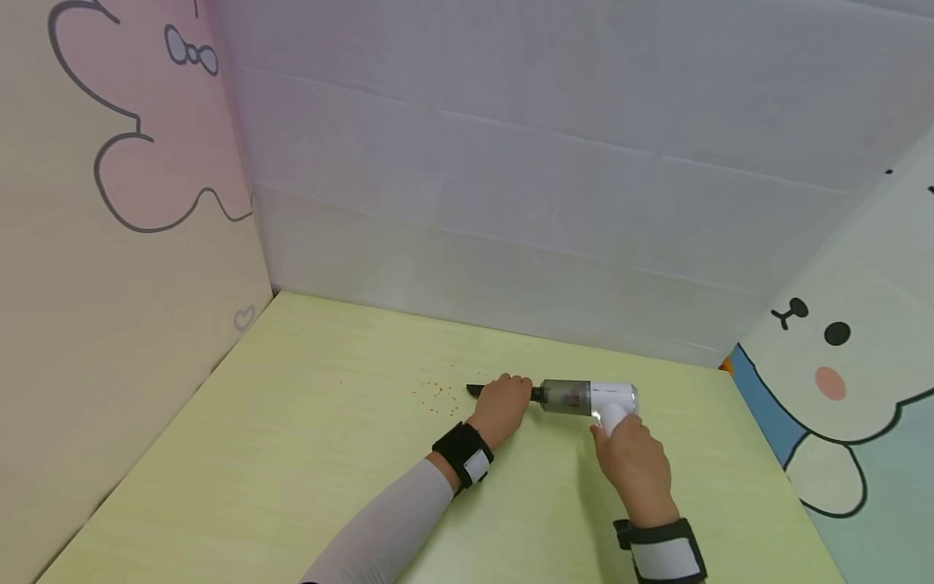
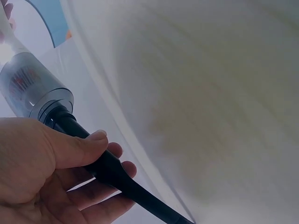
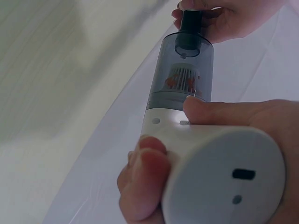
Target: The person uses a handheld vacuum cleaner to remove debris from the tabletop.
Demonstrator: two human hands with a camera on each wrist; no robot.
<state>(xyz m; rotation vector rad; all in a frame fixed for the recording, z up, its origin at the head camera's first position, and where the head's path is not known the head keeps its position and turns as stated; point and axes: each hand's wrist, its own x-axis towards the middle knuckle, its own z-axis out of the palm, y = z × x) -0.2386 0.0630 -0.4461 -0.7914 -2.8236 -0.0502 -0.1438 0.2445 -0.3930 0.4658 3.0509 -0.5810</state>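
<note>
A white handheld vacuum cleaner [image 1: 613, 396] with a clear grey dust cup [image 1: 567, 397] is held level above the table. My right hand [image 1: 636, 462] grips its handle, and in the right wrist view the thumb lies by the small button on the body. My left hand [image 1: 503, 410] holds the black nozzle [image 2: 112, 170] between thumb and fingers. The nozzle tip [image 1: 474, 390] points left, beside scattered orange crumbs [image 1: 440, 390]. Inside the dust cup, orange-red bits [image 3: 180, 84] show around the ribbed filter.
The pale yellow table [image 1: 328, 454] meets a white back wall [image 1: 474, 203]. Cartoon-printed panels stand at the left [image 1: 160, 162] and right [image 1: 824, 389]. Both wrists wear black straps [image 1: 463, 454].
</note>
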